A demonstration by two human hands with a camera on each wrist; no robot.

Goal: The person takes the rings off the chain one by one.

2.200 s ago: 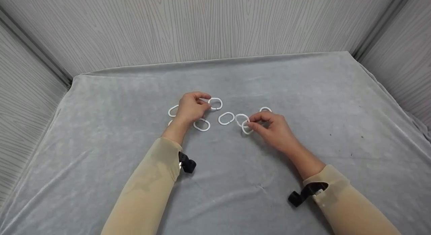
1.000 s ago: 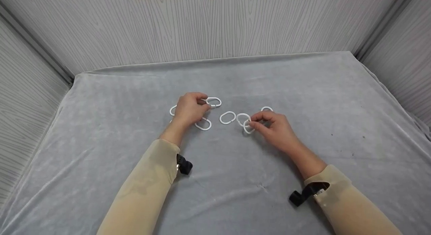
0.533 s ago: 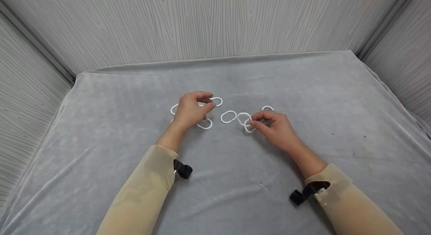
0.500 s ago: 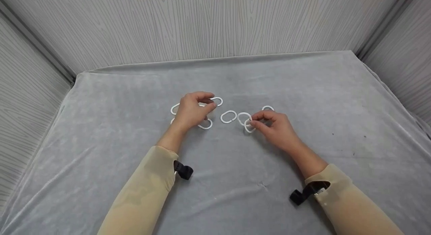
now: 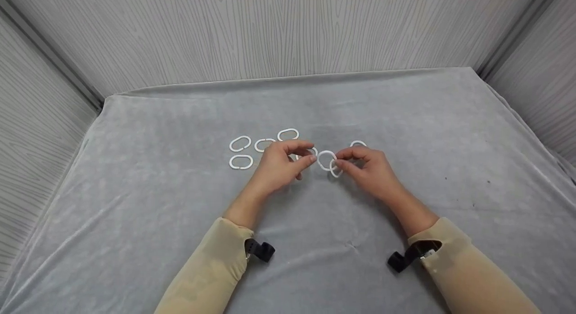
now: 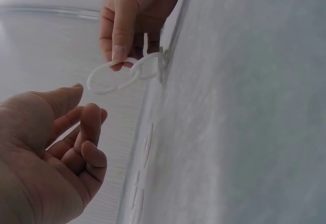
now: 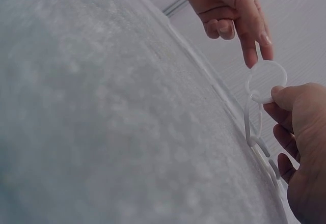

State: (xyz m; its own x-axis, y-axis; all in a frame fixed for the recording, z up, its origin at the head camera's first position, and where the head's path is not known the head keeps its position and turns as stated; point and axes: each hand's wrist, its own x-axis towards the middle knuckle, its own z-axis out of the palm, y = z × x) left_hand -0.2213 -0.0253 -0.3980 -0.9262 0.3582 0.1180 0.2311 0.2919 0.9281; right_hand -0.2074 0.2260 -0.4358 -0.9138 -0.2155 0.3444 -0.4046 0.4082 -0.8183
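My right hand [image 5: 366,172] pinches a white oval link [image 5: 327,151] between thumb and fingertips, raised above the cloth. In the right wrist view a second link [image 7: 247,119] hangs threaded through it, with further links [image 7: 275,168] below toward the cloth. My left hand [image 5: 283,165] is empty, thumb and forefinger apart, close to the left of the held link. The left wrist view shows its other fingers loosely bent. Behind the left fingers lies a loose link [image 5: 316,151], partly hidden.
Several loose white links lie left and behind the left hand: one link [image 5: 240,137] at far left, another link [image 5: 241,168] below it, a link [image 5: 256,145] beside the hand and a link [image 5: 288,129] at the back. Grey cloth [image 5: 157,170] covers the table; panelled walls [image 5: 270,35] enclose it.
My left hand has let go of the back link, which now lies flat, and has moved right toward the right hand. The right hand keeps its pinch, nearly still.
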